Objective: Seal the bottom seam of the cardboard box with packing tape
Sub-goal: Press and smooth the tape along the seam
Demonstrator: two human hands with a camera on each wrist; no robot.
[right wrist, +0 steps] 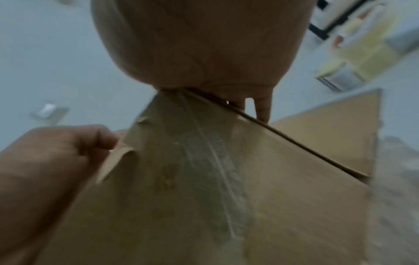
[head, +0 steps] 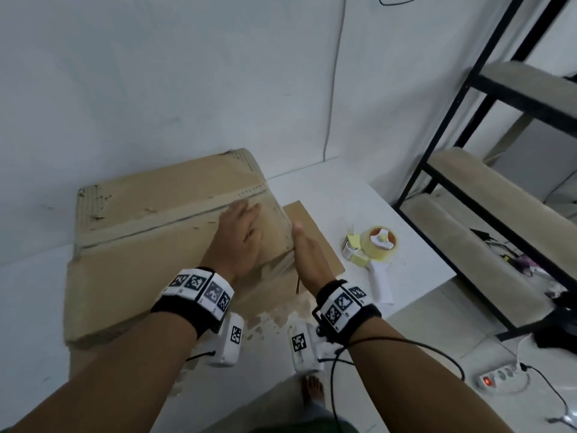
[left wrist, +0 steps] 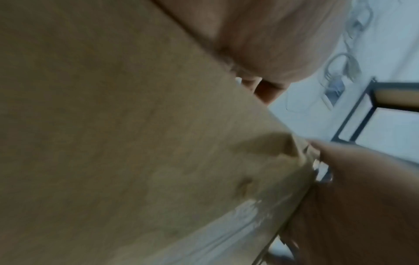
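I see a large cardboard box (head: 156, 245) lying on a white bench (head: 359, 195), close against a white wall, its broad face turned up. A taped seam (head: 175, 214) runs across that face, with torn paper and scuffs along it. My left hand (head: 240, 235) lies flat on the top of the box near its right edge, fingers (head: 249, 210) straight and relaxed, pressing on the cardboard. My right hand (head: 307, 251) stands on edge against the box's right side, fingers straight and together, gripping nothing. In the right wrist view, wrinkled clear tape (right wrist: 211, 161) runs down that side of the box below my palm. A tape dispenser (head: 371, 248) with a yellowish roll lies on the bench just to the right of the box, apart from both hands. A flat cardboard piece (head: 312, 226) lies under my right hand. A black metal shelf (head: 468, 126) stands to the right, and a power strip (head: 499, 378) sits on the floor.
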